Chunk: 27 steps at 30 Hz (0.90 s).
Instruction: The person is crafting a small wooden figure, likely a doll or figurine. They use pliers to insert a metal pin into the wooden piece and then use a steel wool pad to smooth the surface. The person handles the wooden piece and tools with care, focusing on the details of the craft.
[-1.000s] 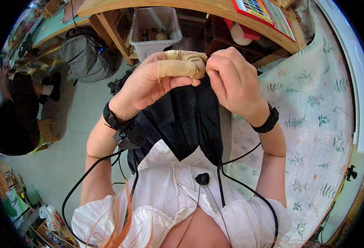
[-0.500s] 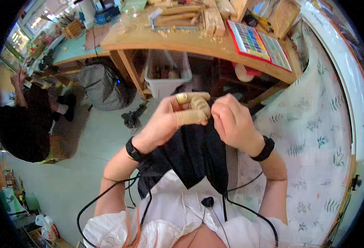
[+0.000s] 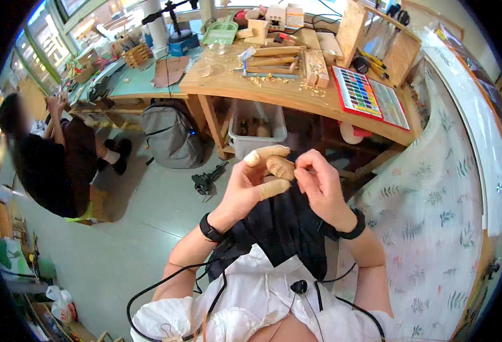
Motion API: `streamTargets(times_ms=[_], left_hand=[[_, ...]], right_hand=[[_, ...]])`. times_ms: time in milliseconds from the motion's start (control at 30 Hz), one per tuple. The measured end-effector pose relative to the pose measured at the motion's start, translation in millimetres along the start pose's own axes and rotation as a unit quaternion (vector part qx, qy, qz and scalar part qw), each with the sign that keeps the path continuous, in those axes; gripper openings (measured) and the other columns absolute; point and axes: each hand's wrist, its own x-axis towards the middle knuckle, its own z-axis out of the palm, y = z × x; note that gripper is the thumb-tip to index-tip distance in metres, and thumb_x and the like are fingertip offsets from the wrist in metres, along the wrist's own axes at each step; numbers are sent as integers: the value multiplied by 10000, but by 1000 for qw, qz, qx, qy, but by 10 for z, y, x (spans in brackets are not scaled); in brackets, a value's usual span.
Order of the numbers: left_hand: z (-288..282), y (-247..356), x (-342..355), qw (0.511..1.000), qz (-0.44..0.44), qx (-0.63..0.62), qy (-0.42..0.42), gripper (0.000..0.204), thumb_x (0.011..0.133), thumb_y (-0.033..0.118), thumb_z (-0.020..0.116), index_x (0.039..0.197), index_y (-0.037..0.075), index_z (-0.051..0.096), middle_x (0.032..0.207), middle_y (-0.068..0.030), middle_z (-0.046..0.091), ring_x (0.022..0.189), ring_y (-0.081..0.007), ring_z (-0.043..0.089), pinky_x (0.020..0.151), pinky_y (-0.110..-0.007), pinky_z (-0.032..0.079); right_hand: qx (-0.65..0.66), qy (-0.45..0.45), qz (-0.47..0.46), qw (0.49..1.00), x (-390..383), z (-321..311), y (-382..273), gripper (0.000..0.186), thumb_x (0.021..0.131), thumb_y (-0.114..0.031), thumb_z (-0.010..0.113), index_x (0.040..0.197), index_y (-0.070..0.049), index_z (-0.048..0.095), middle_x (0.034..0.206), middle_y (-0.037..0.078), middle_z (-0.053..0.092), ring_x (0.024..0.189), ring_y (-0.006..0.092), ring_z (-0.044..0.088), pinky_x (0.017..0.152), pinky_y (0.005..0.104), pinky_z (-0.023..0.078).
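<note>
My left hand is raised above my lap, with beige wraps on its thumb and on a finger. Its fingers are closed round a small brown rounded piece, which looks like carved wood. My right hand is beside it, fingertips pinched together at the piece's right end. Whatever the right fingertips hold, if anything, is too small to make out. Below both hands lies the dark cloth over my lap.
Ahead is a wooden bench bearing carving tools, shavings and a red-edged paint set. Under it stands a plastic bin. A grey backpack and black stand are on the floor. A person sits at left.
The view has tilted up, showing more of the bench. My right hand has gone from a closed fist to a fingertip pinch beside the brown piece, which now shows more plainly.
</note>
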Motion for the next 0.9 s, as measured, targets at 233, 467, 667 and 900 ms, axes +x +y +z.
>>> streamTargets(times_ms=[233, 467, 667, 900], left_hand=[[-143, 48, 111, 865, 316, 372, 116, 414, 726, -74, 731, 1099, 45, 595, 1064, -103, 646, 965, -208, 625, 851, -323, 491], [-407, 314, 391, 781, 378, 465, 174, 447, 610, 21, 785, 1027, 52, 626, 988, -90, 629, 929, -292, 577, 805, -371, 467], [-788, 543, 563, 695, 402, 527, 279, 510, 594, 74, 811, 1059, 28, 604, 966, -118, 587, 905, -308, 563, 774, -378, 463], [-1407, 908, 763, 715, 319, 518, 345, 882, 629, 175, 845, 1357, 48, 365, 1299, -163, 415, 1194, -327, 422, 996, -423, 368]], right_hand=[[104, 7, 43, 994, 350, 176, -136, 110, 907, -55, 567, 995, -6, 523, 880, 98, 561, 775, 167, 584, 656, 282, 492], [46, -96, -3, 994, 951, 192, -124, 437, 751, -137, 772, 1110, 9, 571, 968, 84, 635, 819, 142, 634, 683, 263, 529], [-31, -153, -80, 984, 1637, 534, -280, 497, 692, -184, 804, 1091, 9, 580, 931, 119, 650, 787, 191, 648, 696, 296, 522], [-315, -139, -164, 925, 2925, 371, -83, 464, 690, -280, 722, 1041, 3, 609, 893, 184, 655, 822, 333, 641, 740, 389, 506]])
